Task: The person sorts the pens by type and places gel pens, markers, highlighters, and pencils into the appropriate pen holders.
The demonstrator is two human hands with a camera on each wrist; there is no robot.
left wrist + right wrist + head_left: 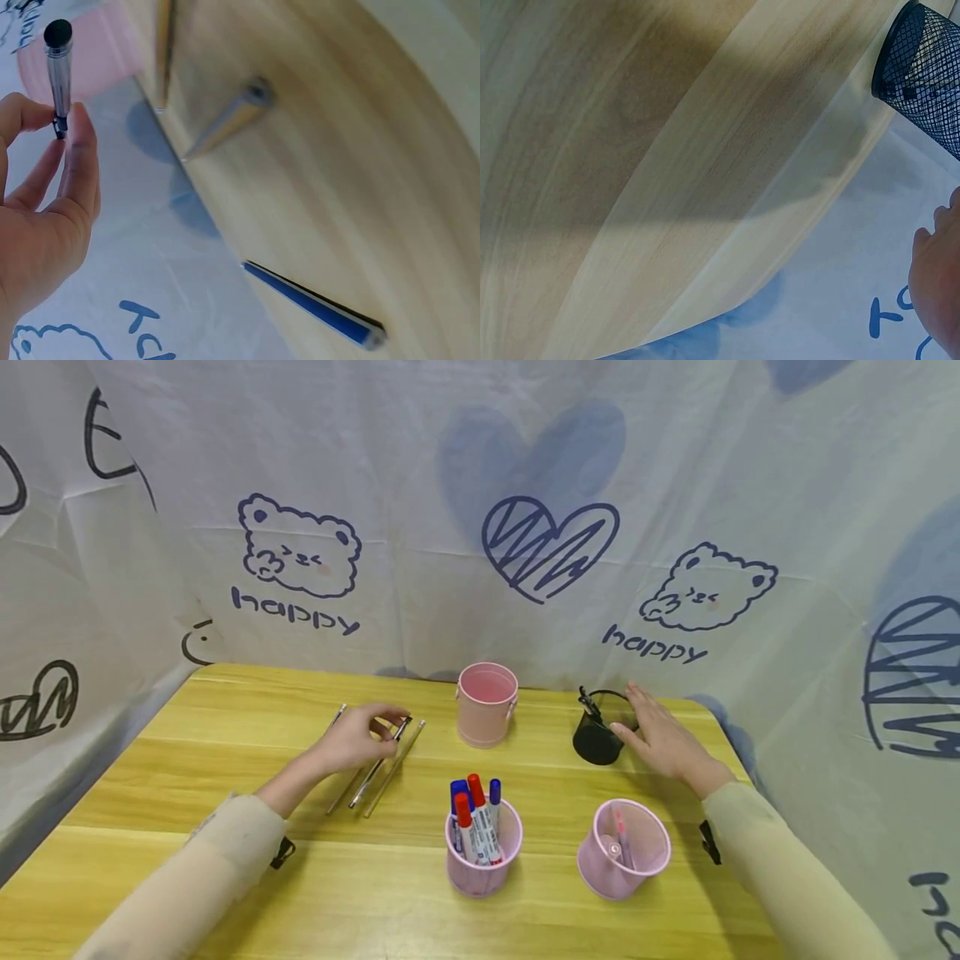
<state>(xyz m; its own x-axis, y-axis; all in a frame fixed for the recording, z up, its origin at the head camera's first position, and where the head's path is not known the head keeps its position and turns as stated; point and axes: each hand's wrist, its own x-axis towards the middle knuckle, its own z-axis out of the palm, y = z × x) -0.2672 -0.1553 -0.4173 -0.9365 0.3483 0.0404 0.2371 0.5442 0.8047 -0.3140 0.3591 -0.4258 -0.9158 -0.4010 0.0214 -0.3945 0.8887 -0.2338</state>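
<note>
My left hand (362,739) pinches a pen (60,71) with a clear silvery barrel and a black end between thumb and fingertips. Beneath that hand, slim pencils lie on the table, one pale pencil (395,768) to its right. The left wrist view also shows a blue pencil (315,301). At the back right, my right hand (663,735) is beside a black mesh pen cup (597,745), fingers extended along its far right side and thumb in front of its rim. A black pen (588,703) leans out of this cup.
A pink bucket (483,718) stands at the back centre. Nearer, a pink mesh cup (480,881) holds several red and blue markers (480,827). Another pink cup (600,868), front right, has pink pens (622,839) in it. A printed cloth (420,527) hangs behind the table.
</note>
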